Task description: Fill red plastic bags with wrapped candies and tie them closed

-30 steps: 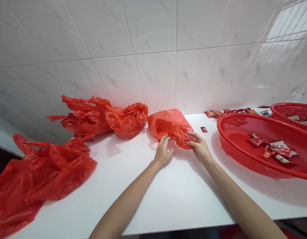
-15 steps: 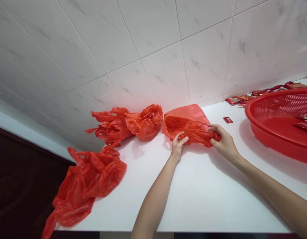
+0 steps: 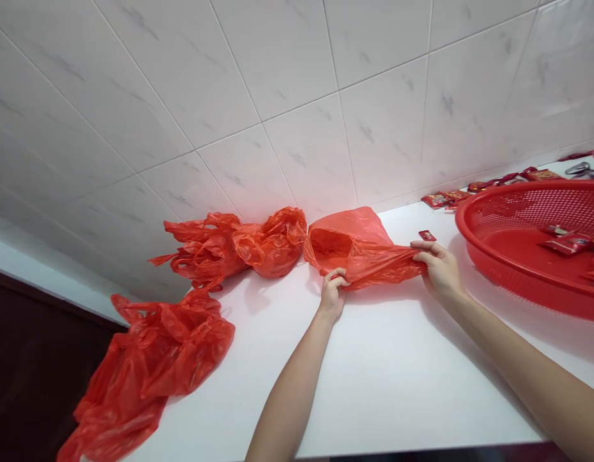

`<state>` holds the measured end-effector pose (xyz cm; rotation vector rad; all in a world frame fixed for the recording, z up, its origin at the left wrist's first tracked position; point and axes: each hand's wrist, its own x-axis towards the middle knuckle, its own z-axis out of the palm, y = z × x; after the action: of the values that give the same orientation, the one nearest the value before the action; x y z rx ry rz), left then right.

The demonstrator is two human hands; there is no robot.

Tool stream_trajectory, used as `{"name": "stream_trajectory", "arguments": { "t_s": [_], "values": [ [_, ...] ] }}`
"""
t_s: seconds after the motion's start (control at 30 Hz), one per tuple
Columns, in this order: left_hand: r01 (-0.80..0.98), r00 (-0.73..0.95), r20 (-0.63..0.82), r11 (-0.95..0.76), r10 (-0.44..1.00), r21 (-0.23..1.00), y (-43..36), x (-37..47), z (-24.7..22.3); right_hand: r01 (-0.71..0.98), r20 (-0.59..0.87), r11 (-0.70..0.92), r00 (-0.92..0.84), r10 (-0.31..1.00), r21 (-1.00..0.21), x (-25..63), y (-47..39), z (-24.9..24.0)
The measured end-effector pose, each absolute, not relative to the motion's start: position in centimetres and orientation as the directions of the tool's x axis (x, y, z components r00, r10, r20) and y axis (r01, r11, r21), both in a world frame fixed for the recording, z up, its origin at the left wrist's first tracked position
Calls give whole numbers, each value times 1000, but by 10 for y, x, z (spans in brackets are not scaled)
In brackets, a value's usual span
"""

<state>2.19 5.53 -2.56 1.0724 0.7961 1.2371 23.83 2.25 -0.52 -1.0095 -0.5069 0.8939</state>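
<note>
A red plastic bag lies on the white counter against the tiled wall, its mouth open toward the left. My left hand grips the bag's lower left edge. My right hand pinches the bag's right end and holds it stretched out. A single small red packet lies on the counter just behind my right hand.
Two crumpled red bags sit by the wall to the left, and a larger pile of red bags hangs over the counter's left end. A big red mesh basket with packets stands at right. More packets line the wall.
The view swung left and tilted. My hands moved apart, pulling the bag taut between them, and its mouth now gapes open.
</note>
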Motion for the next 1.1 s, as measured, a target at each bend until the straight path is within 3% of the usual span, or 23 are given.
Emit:
{"name": "stream_trajectory", "arguments": {
  "t_s": [0.23,0.33,0.4,0.5,0.6,0.67,0.77,0.97,1.1],
  "values": [
    [-172,277,241,-199,930,965,54,22,-26,-392,49,355,611,790,-849,250,27,-5],
    [-69,283,323,-317,903,946,49,23,-28,-183,137,352,688,713,-918,253,25,-4],
    [15,286,404,-426,869,905,44,26,-30,106,324,363,719,615,-926,252,20,-1],
    [255,399,610,-722,684,643,36,32,-34,525,687,444,530,497,-726,242,8,4],
    [354,556,705,-893,440,278,31,39,-41,648,828,579,151,540,-495,224,-4,4],
    [334,596,724,-927,349,171,30,44,-47,701,817,616,-82,570,-359,212,-8,1],
    [329,644,697,-937,316,120,30,47,-55,784,744,543,-163,648,-302,203,-9,-6],
    [413,692,577,-894,434,176,29,47,-53,818,609,372,-34,793,-439,214,-1,-12],
    [418,708,530,-882,466,217,27,48,-49,765,570,387,-32,821,-515,216,1,-11]
  ]
}}
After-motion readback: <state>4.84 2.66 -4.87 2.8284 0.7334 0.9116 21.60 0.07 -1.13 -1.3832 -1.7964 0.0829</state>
